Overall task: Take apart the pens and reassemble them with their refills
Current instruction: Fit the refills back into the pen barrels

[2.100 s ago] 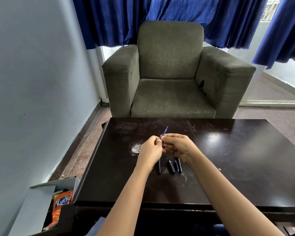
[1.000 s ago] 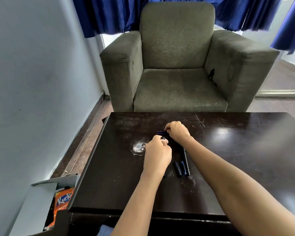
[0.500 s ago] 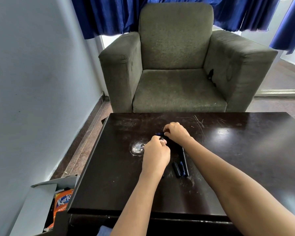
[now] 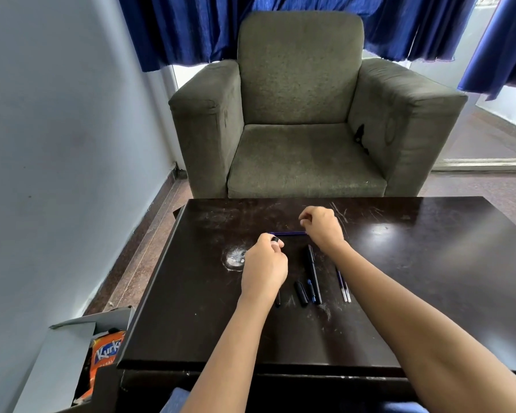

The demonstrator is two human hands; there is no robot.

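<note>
My right hand (image 4: 322, 226) pinches the right end of a thin blue refill (image 4: 288, 233) that lies level just above the dark table (image 4: 429, 278). My left hand (image 4: 264, 268) is closed around a black pen barrel (image 4: 276, 240), whose open end shows beside the refill's left tip. On the table lie a long black pen (image 4: 313, 272), a short black cap (image 4: 301, 293), a small blue-tipped piece (image 4: 310, 289) and two loose refills (image 4: 343, 286). A black piece (image 4: 277, 301) pokes out under my left wrist.
A grey-green armchair (image 4: 301, 114) stands behind the table's far edge. A white scuff mark (image 4: 234, 257) sits left of my left hand. An open cardboard box (image 4: 66, 353) with an orange snack packet (image 4: 105, 353) stands on the floor at the left, against the wall.
My hands dropped from mid-air to the table. My right hand has drawn to the right, so more of the blue refill shows between the hands. Two loose refills came into view.
</note>
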